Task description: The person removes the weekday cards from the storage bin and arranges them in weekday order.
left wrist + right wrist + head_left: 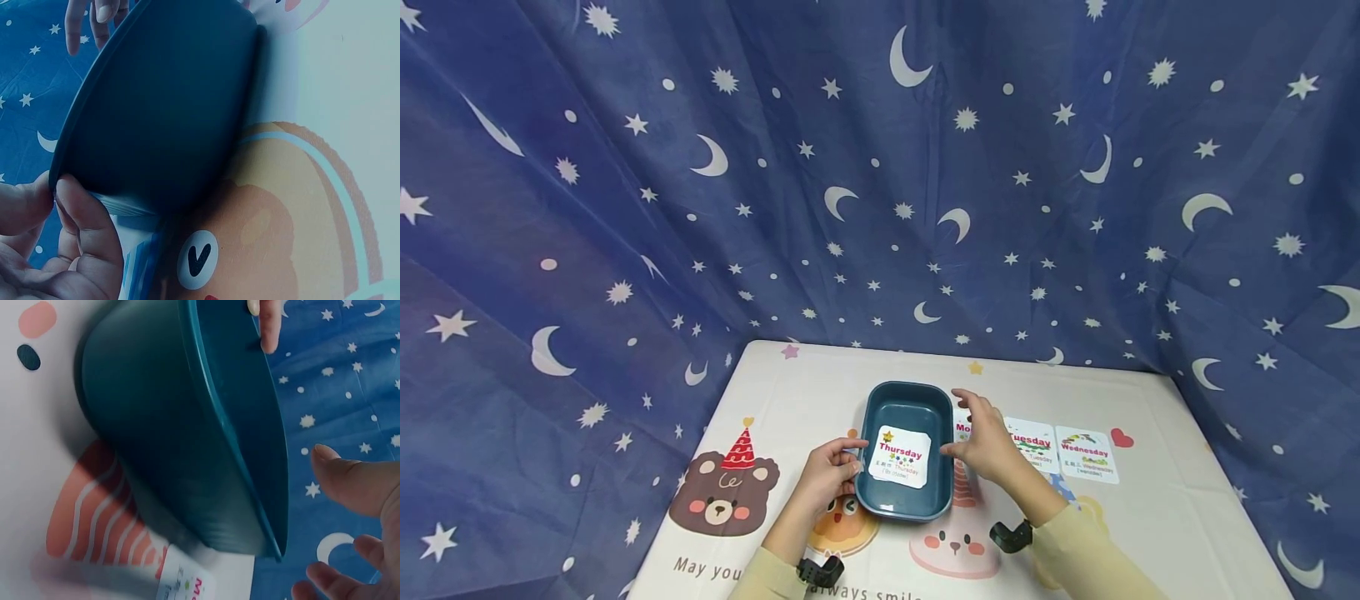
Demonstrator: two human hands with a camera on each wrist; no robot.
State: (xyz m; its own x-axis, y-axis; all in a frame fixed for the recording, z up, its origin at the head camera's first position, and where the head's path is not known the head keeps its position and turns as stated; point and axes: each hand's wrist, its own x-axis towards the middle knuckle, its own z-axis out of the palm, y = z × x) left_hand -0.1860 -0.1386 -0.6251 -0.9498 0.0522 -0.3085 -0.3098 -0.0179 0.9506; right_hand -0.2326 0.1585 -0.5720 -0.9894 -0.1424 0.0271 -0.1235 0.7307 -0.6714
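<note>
A dark teal plastic box [914, 410], rectangular with rounded corners, is in the middle of the head view. Inside it lies a white Thursday card [901, 468], print facing up. My left hand [829, 477] pinches the box's left rim between thumb and fingers, as the left wrist view shows at the lip [57, 165]. On the other side, my right hand [988, 442] is spread near the right rim; in the right wrist view its thumb [350, 481] and fingers are apart from the box and hold nothing. The Monday card [961, 427] is partly hidden behind the box and right hand.
A Tuesday card [1032, 435] and a Wednesday card [1086, 454] lie in a row right of the box. The white table cover [820, 392] carries printed cartoon animals. A blue star-and-moon curtain [880, 192] hangs behind and at the sides.
</note>
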